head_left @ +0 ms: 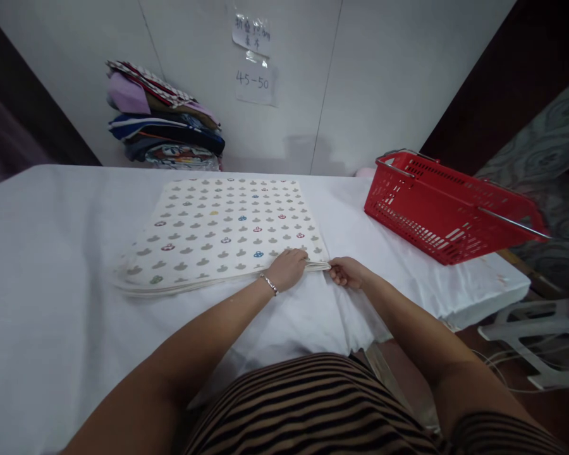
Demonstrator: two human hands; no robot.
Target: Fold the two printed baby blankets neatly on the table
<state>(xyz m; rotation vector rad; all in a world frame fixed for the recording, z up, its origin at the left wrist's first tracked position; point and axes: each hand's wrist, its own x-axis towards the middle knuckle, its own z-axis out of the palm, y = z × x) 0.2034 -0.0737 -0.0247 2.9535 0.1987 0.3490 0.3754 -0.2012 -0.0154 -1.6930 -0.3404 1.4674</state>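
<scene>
A folded white cloth [232, 227] with rows of small grey and coloured prints lies flat on the white-covered table [38, 253]. Its layered front edge faces me. My left hand [288, 268], with a bracelet at the wrist, is closed on that edge near the right front corner, its fingers over the top layer. At the corner itself, my right hand [346, 272] pinches the layers between curled fingers. The hands are a short way apart, with a bit of the cloth's edge showing between them.
A red plastic basket [422, 205] with metal handles stands at the table's right. Folded fabrics [165, 126] are stacked at the back left against the wall. Two paper notes [256, 85] hang on the wall. A white plastic stool [540, 335] is at the lower right.
</scene>
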